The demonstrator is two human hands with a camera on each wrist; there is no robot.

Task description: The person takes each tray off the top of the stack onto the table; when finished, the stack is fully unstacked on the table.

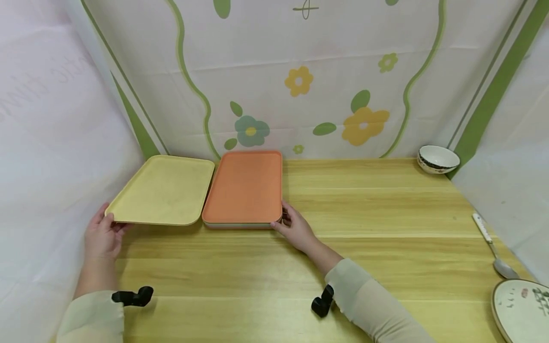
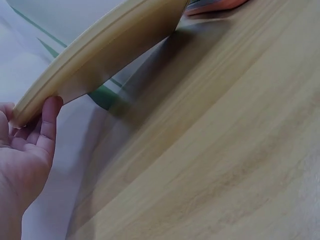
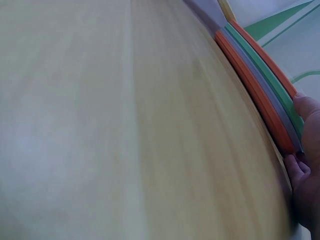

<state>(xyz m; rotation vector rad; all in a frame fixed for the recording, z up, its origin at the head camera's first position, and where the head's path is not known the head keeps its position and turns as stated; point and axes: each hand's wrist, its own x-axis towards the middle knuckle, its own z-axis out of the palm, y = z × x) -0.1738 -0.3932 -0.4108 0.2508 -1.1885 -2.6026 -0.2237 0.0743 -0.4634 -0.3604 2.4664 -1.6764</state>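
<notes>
My left hand [image 1: 104, 236] pinches the near left corner of a yellow tray [image 1: 160, 190], thumb on top and fingers underneath. In the left wrist view the yellow tray [image 2: 107, 60] is tilted, its near side raised over the table with a shadow below. Right beside it lies a stack of trays [image 1: 244, 188], an orange one on top. The right wrist view shows orange, green and grey edges in the stack [image 3: 265, 85]. My right hand [image 1: 296, 229] grips the stack's near right corner, thumb at the top tray's edge and fingers low at the side.
Everything stands on a wooden table [image 1: 386, 238] with patterned cloth [image 1: 326, 57] behind it. A bowl [image 1: 437, 159] sits at the back right corner. Along the right edge lie a spoon [image 1: 493, 247] with a white handle and a round patterned plate [image 1: 510, 314].
</notes>
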